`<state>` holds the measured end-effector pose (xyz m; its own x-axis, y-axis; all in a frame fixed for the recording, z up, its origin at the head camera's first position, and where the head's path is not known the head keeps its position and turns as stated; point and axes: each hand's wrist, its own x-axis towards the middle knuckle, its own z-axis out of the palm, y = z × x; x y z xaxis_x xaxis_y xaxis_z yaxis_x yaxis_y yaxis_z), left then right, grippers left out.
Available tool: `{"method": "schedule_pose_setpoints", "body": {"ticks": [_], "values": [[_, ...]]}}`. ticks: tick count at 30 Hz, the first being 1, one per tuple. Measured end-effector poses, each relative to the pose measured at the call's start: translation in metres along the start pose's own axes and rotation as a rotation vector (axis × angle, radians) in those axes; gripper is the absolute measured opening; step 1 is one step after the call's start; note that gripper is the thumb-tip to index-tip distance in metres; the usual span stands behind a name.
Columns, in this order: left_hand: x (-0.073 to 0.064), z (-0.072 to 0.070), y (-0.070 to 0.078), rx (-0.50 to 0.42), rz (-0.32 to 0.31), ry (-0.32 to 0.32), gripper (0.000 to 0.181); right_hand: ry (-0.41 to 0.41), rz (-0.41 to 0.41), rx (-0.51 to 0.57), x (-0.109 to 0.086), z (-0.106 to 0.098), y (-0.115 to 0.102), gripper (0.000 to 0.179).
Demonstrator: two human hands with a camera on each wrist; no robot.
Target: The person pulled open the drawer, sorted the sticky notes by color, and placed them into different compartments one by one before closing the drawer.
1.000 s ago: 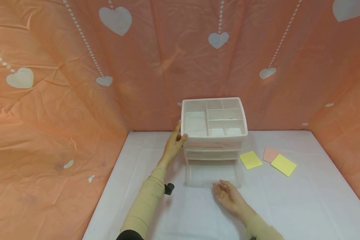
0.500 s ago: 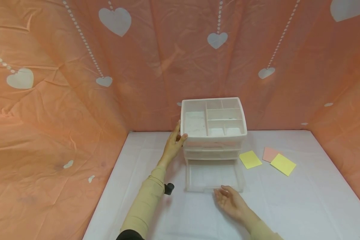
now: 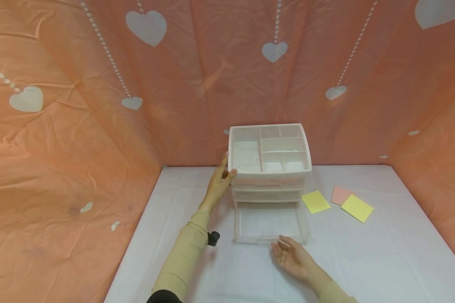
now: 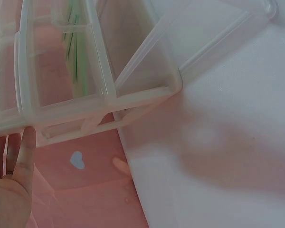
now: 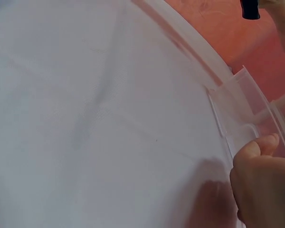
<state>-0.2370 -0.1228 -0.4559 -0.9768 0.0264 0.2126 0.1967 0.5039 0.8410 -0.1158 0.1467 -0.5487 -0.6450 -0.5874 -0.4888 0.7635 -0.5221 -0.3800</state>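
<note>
Head view: the drawer unit [image 3: 271,173] stands on the surface [image 3: 364,256], its bottom drawer [image 3: 267,221] pulled out towards six o'clock. The left hand [image 3: 218,183], thumb and fingers apart, braces the unit at eight o'clock; the right hand [image 3: 293,257] curls at the drawer's five o'clock.

Left wrist: fingers [image 4: 23,164] lie nearly straight against the frame, best pressed firmly so the unit cannot slide.

Right wrist: whether that grip clamps the drawer front I cannot tell; a level, central pull should avoid jamming.
</note>
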Motion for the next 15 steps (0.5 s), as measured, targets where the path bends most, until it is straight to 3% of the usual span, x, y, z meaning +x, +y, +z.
{"method": "schedule_pose_setpoints", "body": {"ticks": [4,8,15], "values": [[0.0,0.0,0.0,0.002,0.005,-0.002,0.067,-0.066,0.033,0.004,-0.005,-0.002,-0.002,0.02],[0.0,0.0,0.0,0.004,0.01,0.0,0.067,-0.175,0.063,-0.023,-0.01,-0.001,-0.007,0.028],[0.0,0.0,0.001,0.006,0.011,0.005,0.067,-0.344,0.038,-0.067,-0.02,0.008,-0.031,0.039]]}}
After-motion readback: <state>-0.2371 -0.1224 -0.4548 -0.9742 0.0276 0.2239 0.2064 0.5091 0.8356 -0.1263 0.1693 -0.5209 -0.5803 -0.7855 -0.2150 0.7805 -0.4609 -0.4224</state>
